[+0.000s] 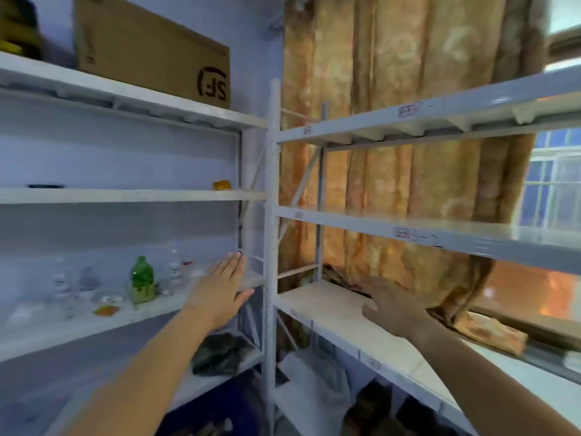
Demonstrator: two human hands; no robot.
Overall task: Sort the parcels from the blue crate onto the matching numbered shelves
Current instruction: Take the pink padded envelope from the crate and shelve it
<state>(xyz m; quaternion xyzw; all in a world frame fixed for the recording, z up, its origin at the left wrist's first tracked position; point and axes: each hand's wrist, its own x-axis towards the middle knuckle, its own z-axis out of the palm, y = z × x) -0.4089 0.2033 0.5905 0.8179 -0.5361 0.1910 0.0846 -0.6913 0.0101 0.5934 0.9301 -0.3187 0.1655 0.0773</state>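
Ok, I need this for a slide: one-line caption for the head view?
Open, empty left hand and right hand reach toward the white shelf units meeting in a corner.

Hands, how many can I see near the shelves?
2. The left hand is stretched flat in front of the left rack's bottle shelf; the right hand hovers open over the right rack's lower board. Neither holds anything.

A patterned brown curtain fills the corner. Left of it, blue wall; right, a bright window; before it, white shelves.
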